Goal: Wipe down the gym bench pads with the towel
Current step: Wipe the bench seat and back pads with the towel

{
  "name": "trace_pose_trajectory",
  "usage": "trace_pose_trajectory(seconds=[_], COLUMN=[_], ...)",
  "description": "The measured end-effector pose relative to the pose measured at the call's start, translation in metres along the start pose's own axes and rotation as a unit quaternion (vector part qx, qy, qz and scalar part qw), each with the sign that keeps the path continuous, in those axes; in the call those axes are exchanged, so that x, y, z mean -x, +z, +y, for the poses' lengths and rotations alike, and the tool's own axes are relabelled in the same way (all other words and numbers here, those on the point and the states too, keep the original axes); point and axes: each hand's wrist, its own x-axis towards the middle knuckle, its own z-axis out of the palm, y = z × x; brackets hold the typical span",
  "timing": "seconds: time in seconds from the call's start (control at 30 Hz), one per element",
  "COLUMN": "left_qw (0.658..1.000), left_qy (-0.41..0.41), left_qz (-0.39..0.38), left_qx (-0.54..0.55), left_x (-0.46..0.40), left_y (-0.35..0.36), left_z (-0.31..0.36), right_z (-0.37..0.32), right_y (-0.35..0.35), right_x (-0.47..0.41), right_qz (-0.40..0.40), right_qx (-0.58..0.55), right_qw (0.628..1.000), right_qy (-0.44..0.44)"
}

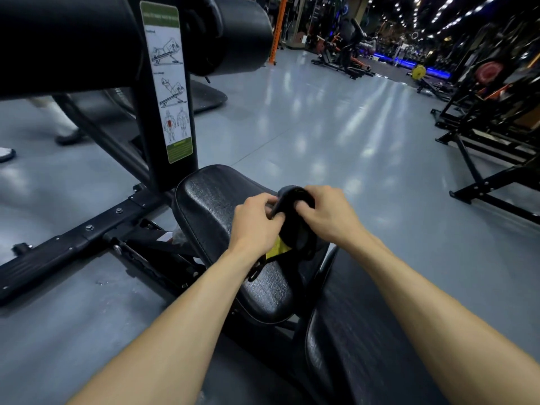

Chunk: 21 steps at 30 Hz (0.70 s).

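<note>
Both hands are over the seat pad (216, 217) — the left hand (257, 222) and right hand (327, 213) each have their fingers curled into a dark towel (295, 200), bunched up between them just above the pad. A yellow scrap (280, 247) peeks out underneath. The back pad (350, 331) sits close by, the instruction sticker (169, 80) on the upright post.
</note>
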Motion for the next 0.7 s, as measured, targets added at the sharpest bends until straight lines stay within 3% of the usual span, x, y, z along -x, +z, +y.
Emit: trace_pose_trajectory(seconds=[0.13,0.23,0.3,0.4,0.6,0.7], left_qw=[0.999,0.997,0.991,0.945,0.877,0.838], left_qy=[0.014,0.019,0.009,-0.013,-0.037,-0.074], left_qz=[-0.032,-0.073,-0.123,-0.222,-0.339,-0.374], left_qx=[0.003,-0.027,0.049,0.241,0.338,0.390], left_x=[0.005,0.006,0.010,0.019,0.025,0.024], left_y=[-0.005,-0.009,-0.015,-0.018,-0.024,-0.025], left_z=[0.009,0.010,0.004,-0.002,-0.002,-0.003], right_z=[-0.015,-0.031,-0.029,-0.013,0.001,0.015], right_y=[-0.019,-0.015,-0.013,-0.006,0.014,0.007], right_x=[-0.008,0.001,0.009,0.016,0.022,0.021], right_qz=[0.068,-0.011,-0.083,-0.137,-0.115,-0.078], right_qx=[-0.007,-0.033,-0.103,-0.247,-0.331,-0.381], right_qw=[0.996,0.998,0.991,0.959,0.936,0.913], right_qy=[0.051,0.046,0.032,0.030,0.037,0.122])
